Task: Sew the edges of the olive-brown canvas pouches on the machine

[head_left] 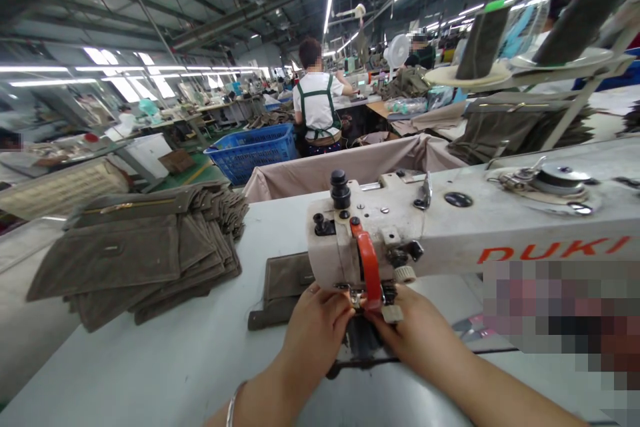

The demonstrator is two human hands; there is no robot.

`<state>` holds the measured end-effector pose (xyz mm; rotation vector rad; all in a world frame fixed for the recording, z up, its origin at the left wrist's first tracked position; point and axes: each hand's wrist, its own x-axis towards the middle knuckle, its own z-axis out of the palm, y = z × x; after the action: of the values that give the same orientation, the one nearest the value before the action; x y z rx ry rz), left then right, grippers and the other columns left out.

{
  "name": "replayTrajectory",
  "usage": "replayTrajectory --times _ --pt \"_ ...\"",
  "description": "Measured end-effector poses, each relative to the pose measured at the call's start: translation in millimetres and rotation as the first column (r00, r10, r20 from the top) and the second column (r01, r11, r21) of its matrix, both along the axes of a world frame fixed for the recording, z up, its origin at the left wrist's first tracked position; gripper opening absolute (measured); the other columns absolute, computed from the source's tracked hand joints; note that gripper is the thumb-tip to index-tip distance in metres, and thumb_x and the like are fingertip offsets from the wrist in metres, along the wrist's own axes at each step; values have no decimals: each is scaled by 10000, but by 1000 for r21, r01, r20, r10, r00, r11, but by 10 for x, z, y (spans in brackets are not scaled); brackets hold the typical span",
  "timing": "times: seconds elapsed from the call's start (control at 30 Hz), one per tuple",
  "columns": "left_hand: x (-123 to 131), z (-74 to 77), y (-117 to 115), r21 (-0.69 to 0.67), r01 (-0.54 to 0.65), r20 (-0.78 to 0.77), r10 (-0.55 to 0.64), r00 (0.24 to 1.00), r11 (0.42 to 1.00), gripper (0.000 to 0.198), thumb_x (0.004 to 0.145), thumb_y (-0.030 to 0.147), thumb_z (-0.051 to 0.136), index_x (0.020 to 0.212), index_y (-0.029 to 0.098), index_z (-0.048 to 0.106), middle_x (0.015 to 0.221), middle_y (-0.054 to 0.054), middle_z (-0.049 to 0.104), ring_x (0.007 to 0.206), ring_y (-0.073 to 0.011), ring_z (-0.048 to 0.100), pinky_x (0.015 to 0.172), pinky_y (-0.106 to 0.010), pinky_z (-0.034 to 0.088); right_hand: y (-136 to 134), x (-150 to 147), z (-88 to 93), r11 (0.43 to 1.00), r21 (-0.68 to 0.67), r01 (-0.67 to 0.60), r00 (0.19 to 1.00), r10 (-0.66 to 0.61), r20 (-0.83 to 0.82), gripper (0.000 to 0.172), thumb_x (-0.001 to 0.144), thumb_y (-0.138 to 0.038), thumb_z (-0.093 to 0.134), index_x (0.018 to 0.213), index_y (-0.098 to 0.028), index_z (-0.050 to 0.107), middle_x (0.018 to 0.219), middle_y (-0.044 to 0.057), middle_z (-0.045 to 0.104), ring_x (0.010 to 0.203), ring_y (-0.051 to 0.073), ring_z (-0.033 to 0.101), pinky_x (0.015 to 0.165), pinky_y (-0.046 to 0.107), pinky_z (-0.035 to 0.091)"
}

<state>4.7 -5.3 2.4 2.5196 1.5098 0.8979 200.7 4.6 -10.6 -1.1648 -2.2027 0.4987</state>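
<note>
Under the head of a white sewing machine (380, 233) lies a folded brown fabric piece (285, 280), stitched along its edges. My left hand (317, 320) rests at its near edge, fingers closed on it beside the needle area. My right hand (413, 323) comes in from the other side, its thumb and fingers drawn together close to the left fingertips. The machine head and its orange guard (369, 267) hide part of the right fingers and whatever lies between them. A bracelet circles my left wrist.
A stack of brown fabric pieces (150, 240) with zippers lies on the left of the white table (150, 373). Scissors (473, 328) lie right of my right hand. Beyond are a pink cloth-lined bin (300, 177), a blue basket (260, 147) and a seated person (317, 100).
</note>
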Motion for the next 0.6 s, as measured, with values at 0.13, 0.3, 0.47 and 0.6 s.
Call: replayTrajectory --times 0.13,0.3,0.47,0.6 --pt "5 30 35 -78 17 13 -16 1000 997 176 812 99 677 944 210 645 1006 -61 686 1013 -267 598 892 -445 500 26 11 34 997 57 -46 999 47 -15 190 875 -92 529 948 -202 666 1018 72 647 969 215 589 847 341 489" --pt "-50 213 -80 -248 41 5 -41 999 968 101 853 115 614 926 183 630 1007 -64 656 1005 -249 582 913 -415 465 -8 81 155 981 153 -120 993 121 5 227 898 -105 498 1009 -194 674 1015 89 654 974 239 570 849 384 474" --pt "-302 565 -707 -608 103 299 106 949 787 51 877 231 615 860 183 612 750 15 589 699 -141 542 634 -223 410 -380 58 379 973 57 -225 972 229 -62 310 887 -201 590 1193 -244 621 1171 78 643 1097 242 553 963 422 439" --pt "-386 805 -1191 -729 284 626 438 646 623 260 869 422 629 861 170 567 717 11 550 630 -115 473 568 -206 332 -762 -108 567 939 -147 -312 926 267 -266 282 903 -283 609 1183 -260 602 1193 59 618 1140 225 529 973 393 429"
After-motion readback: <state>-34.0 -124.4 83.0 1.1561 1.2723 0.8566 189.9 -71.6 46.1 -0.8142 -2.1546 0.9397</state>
